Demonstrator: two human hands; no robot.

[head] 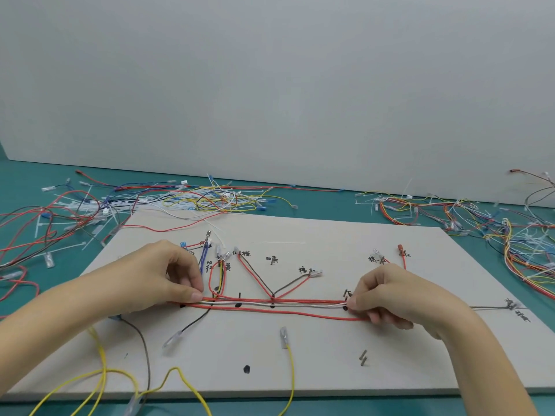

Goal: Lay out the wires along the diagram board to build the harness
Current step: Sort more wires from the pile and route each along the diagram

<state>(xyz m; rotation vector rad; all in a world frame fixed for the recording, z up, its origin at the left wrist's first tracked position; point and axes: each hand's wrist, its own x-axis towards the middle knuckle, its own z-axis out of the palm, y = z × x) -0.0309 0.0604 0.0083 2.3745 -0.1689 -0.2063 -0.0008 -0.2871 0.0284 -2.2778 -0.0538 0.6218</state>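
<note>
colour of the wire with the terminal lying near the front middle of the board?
Yellow wire, clear-sleeved terminal; head view.

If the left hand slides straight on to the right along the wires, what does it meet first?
Probably the short black peg standing beside the wire bundle that the left hand pinches; depth is unclear, so it may pass just in front.
</note>
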